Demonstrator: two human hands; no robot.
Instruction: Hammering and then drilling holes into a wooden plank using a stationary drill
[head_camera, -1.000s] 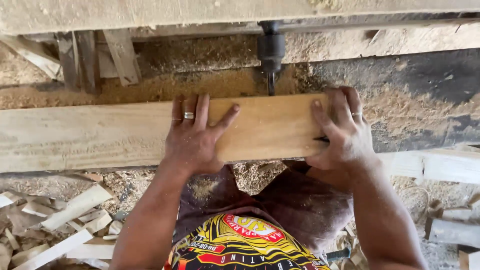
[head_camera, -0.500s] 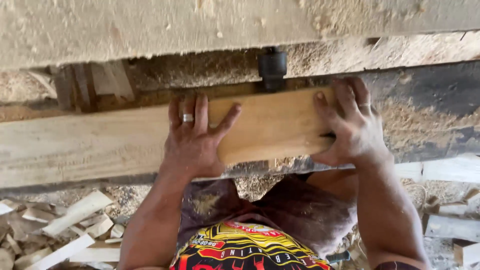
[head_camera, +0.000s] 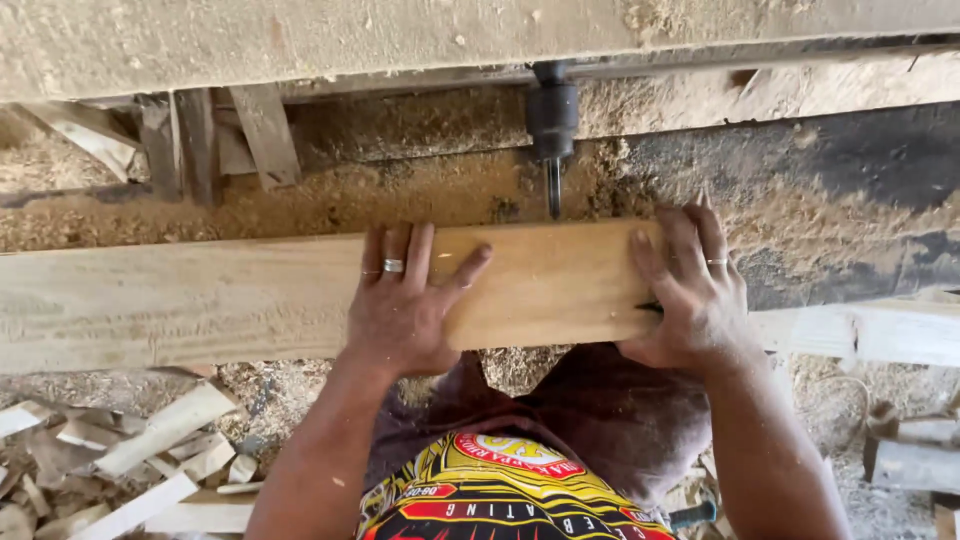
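Note:
A long pale wooden plank lies across the view from the left edge to the middle right. My left hand rests flat on its top, fingers spread, rings on two fingers. My right hand grips the plank's right end, fingers over the top. A dark horizontal drill bit and chuck points at the plank's far edge, the tip just short of the wood.
Sawdust covers the bench surface behind the plank. A thick beam runs along the top. Several wood offcuts lie on the ground at lower left. White boards sit at right.
The plank has come back toward me, away from the machine. The drill bit, hidden half a second ago, is exposed again. Both hands keep their hold.

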